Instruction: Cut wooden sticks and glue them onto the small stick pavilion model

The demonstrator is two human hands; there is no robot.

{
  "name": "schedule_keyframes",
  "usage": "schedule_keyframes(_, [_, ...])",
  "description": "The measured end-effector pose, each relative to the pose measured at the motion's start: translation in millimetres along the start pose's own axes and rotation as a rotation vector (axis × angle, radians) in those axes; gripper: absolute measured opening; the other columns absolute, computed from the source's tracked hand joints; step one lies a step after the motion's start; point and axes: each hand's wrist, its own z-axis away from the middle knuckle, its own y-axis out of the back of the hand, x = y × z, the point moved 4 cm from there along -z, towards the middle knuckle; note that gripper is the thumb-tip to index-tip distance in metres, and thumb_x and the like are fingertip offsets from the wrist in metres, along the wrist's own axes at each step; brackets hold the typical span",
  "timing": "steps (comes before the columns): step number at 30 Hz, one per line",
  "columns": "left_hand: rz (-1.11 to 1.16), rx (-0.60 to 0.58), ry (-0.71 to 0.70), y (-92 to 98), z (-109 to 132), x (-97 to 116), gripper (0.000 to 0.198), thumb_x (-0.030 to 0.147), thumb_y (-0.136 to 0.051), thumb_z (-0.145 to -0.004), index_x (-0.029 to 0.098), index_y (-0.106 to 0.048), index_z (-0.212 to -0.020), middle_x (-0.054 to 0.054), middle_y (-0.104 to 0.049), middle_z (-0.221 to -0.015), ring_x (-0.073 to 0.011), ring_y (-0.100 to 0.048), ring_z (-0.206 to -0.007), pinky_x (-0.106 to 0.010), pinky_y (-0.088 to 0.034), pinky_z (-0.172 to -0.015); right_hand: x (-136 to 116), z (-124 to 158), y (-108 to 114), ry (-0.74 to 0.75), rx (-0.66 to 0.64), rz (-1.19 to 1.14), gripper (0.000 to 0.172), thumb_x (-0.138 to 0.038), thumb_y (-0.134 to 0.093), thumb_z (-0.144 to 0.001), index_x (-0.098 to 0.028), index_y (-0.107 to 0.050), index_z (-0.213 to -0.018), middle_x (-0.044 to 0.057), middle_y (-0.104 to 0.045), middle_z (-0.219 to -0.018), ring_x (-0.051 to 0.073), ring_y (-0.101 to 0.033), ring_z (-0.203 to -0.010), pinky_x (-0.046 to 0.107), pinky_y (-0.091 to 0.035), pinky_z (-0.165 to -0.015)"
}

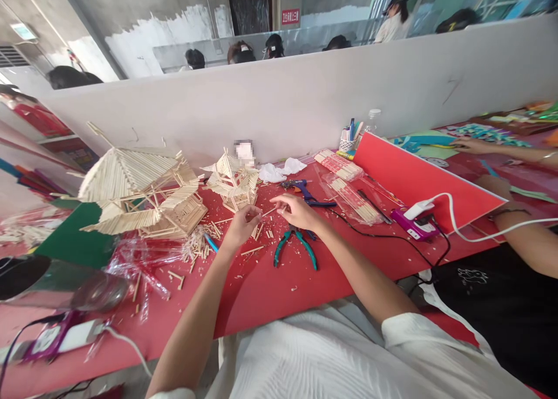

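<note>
My left hand (pixel 241 226) is closed in a pinch in front of the small stick pavilion (pixel 235 181). A short, thin wooden stick (pixel 269 211) spans the gap between my hands, its left end at my left fingertips. Across from it, my right hand (pixel 297 211) has bent fingers, with thumb and forefinger at the stick's other end. Just below my right hand lie pliers with teal handles (pixel 309 251), their jaws partly hidden. Behind that hand a blue glue gun (pixel 300 187) rests on the red table (pixel 261 294).
A larger stick pavilion (pixel 139 184) stands left, near a green board (pixel 78 236) and a clear bottle (pixel 96 286). Bagged sticks (pixel 353 196), a purple power strip (pixel 416 225) and a red board (pixel 427 175) are right. A co-worker's arms (pixel 523 213) reach in beyond it.
</note>
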Motion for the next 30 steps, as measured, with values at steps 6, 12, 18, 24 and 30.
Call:
schedule_keyframes(6, [0.062, -0.057, 0.012, -5.3, -0.4, -1.5, 0.027, 0.035, -0.077, -0.075, 0.016, -0.065, -0.09, -0.004, -0.069, -0.082, -0.0172, -0.065, -0.078, -0.029, -0.05, -0.074, 4.3, -4.5, -3.7, -0.087, 0.034, -0.636, 0.027, -0.041, -0.066, -0.091, -0.02, -0.062, -0.107, 0.008, -0.074, -0.094, 0.021, -0.072, -0.081, 0.033, -0.057, -0.068])
schedule_keyframes(12, [0.061, -0.118, 0.004, -11.3, 2.7, 0.5, 0.034, 0.045, -0.078, -0.075, 0.016, -0.068, -0.089, -0.004, -0.07, -0.08, -0.0167, -0.064, -0.074, -0.028, -0.048, -0.069, 7.4, -5.1, -11.7, -0.175, 0.047, -0.707, 0.033, -0.046, -0.077, -0.082, -0.019, -0.062, -0.094, 0.007, -0.076, -0.086, 0.02, -0.072, -0.078, 0.031, -0.057, -0.069])
schedule_keyframes(18, [0.079, -0.159, 0.01, -18.0, 5.0, 2.4, 0.034, 0.047, -0.076, -0.077, 0.015, -0.069, -0.087, -0.004, -0.071, -0.081, -0.0151, -0.062, -0.071, -0.027, -0.048, -0.069, 8.4, -5.7, -18.2, -0.178, 0.063, -0.704, 0.035, -0.046, -0.083, -0.075, -0.019, -0.068, -0.091, 0.003, -0.073, -0.081, 0.019, -0.071, -0.07, 0.033, -0.059, -0.07])
schedule_keyframes(24, [0.158, -0.197, 0.122, -20.9, 7.5, -3.0, 0.039, 0.051, -0.077, -0.077, 0.016, -0.064, -0.083, -0.004, -0.07, -0.077, -0.0156, -0.066, -0.069, -0.027, -0.051, -0.065, 8.7, -6.4, -19.0, -0.172, 0.098, -0.707, 0.036, -0.046, -0.084, -0.074, -0.019, -0.07, -0.092, 0.002, -0.071, -0.076, 0.019, -0.071, -0.07, 0.034, -0.059, -0.072])
schedule_keyframes(30, [0.246, -0.23, 0.147, -23.4, 8.3, -6.5, 0.041, 0.051, -0.079, -0.076, 0.016, -0.062, -0.086, -0.005, -0.073, -0.08, -0.0166, -0.07, -0.073, -0.028, -0.056, -0.069, 8.2, -6.1, -17.5, -0.189, 0.113, -0.682, 0.035, -0.044, -0.084, -0.073, -0.018, -0.07, -0.094, 0.003, -0.072, -0.081, 0.018, -0.069, -0.07, 0.033, -0.057, -0.073])
